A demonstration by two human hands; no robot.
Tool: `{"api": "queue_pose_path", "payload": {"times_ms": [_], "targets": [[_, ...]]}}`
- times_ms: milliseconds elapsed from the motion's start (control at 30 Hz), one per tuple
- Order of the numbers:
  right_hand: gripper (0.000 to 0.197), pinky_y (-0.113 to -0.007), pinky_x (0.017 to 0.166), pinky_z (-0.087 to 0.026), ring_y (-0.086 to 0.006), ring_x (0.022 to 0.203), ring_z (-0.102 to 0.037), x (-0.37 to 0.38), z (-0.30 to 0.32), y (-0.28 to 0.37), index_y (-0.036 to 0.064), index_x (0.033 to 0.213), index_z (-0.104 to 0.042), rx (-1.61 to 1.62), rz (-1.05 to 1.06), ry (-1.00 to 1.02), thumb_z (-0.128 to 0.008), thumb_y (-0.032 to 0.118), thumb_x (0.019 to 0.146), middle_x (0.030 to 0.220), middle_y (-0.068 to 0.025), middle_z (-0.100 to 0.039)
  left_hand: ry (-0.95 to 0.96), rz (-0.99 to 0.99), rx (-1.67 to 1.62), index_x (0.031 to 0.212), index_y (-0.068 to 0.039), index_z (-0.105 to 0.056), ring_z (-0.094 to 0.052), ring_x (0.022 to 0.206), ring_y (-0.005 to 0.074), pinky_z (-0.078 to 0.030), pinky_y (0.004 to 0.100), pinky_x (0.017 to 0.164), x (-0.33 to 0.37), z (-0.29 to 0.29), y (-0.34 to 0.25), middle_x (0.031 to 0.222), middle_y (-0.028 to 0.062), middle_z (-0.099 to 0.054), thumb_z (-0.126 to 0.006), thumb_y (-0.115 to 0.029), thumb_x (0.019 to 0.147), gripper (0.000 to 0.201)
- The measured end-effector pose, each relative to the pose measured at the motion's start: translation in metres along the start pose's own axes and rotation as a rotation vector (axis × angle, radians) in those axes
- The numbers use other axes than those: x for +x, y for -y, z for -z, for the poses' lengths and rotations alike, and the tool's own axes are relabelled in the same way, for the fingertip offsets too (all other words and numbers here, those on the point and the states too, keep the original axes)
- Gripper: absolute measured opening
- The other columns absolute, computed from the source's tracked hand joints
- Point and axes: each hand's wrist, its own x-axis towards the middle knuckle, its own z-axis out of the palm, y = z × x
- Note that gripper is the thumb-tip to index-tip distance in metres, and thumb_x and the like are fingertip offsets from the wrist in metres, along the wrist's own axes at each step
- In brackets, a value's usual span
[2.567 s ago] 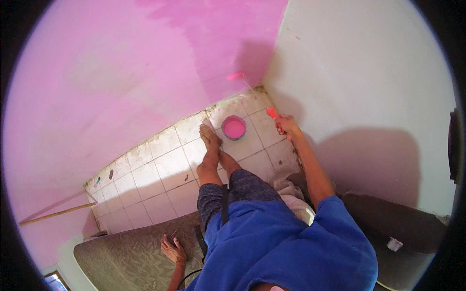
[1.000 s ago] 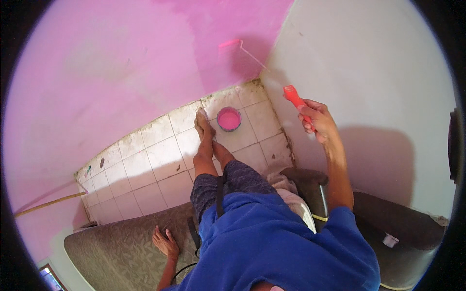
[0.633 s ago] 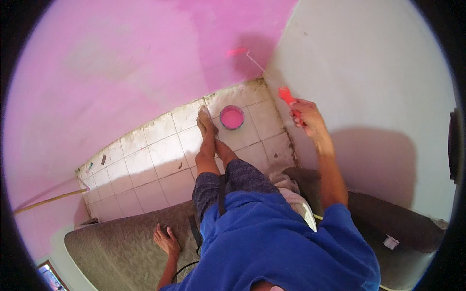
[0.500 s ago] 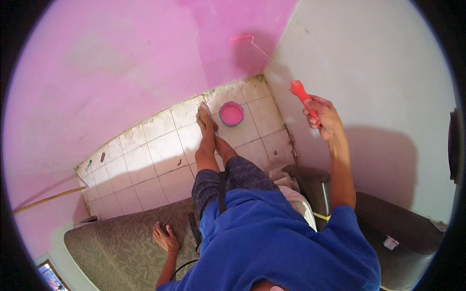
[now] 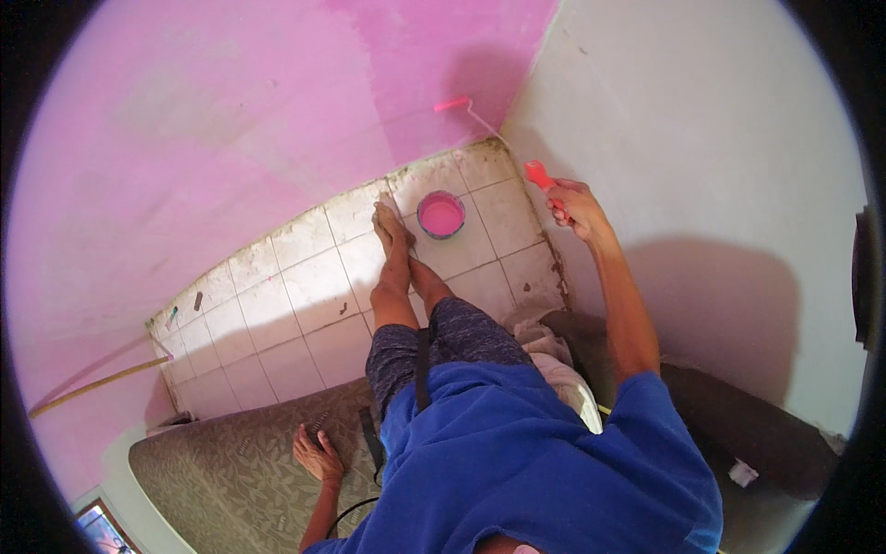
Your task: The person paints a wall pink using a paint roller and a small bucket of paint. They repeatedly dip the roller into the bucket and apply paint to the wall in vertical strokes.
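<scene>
My right hand (image 5: 574, 209) is closed round the red handle of a paint roller (image 5: 452, 105). The roller's thin metal rod runs up and left to a small pink-coated sleeve, at the pink wall (image 5: 249, 120) close to the corner; whether the sleeve touches the wall I cannot tell. Below the sleeve, a round tub of pink paint (image 5: 441, 215) stands on the floor just right of my feet. My left hand (image 5: 317, 453) rests with fingers spread on the patterned grey-brown sofa (image 5: 231, 462), holding nothing.
To the right rises a bare whitish wall (image 5: 692, 138). White floor tiles (image 5: 295, 342) lie between sofa and pink wall, with small dark scraps on them. A long stick (image 5: 101, 386) leans at the left. A crumpled white scrap (image 5: 742, 473) lies on dark upholstery behind my right arm.
My right hand has moved left and a little toward the corner. The roller sleeve has come lower, nearer the floor. My left hand stays on the sofa.
</scene>
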Motion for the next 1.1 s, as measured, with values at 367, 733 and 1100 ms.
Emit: {"api": "queue_pose_path", "payload": {"times_ms": [367,733,1100], "targets": [[0.039,-0.019,0.036,-0.029,-0.0039,0.044,-0.040,-0.051,-0.005,0.020,-0.0010,0.122,-0.051,-0.051,0.059,0.014,-0.057,0.009,0.085,0.065,0.0011,-0.050,0.042,0.014,-0.015,0.129,-0.005,-0.043,-0.041,0.118,0.0358,-0.029,0.0465,0.101,-0.001,0.002,-0.002,0.124,0.0186,-0.047,-0.048,-0.032,0.092,0.046],[0.017,-0.023,0.036,-0.033,-0.0070,0.043,-0.043,0.027,-0.021,-0.040,0.0040,0.099,-0.056,0.031,-0.040,0.035,-0.059,0.012,0.085,0.064,-0.0003,-0.050,0.014,0.004,0.003,0.129,-0.004,-0.044,-0.042,0.115,0.0360,-0.030,0.0462,0.099,0.001,0.003,-0.002,0.123,0.0184,-0.048,-0.046,-0.034,0.093,0.047],[0.027,-0.021,0.037,-0.031,-0.0055,0.045,-0.042,-0.019,-0.040,-0.013,0.0018,0.112,-0.056,0.024,-0.018,-0.003,-0.058,0.012,0.086,0.065,-0.0001,-0.051,0.019,0.004,0.008,0.129,-0.005,-0.044,-0.043,0.115,0.0362,-0.030,0.0465,0.100,0.003,-0.002,-0.001,0.124,0.0189,-0.048,-0.047,-0.033,0.093,0.046]]}}
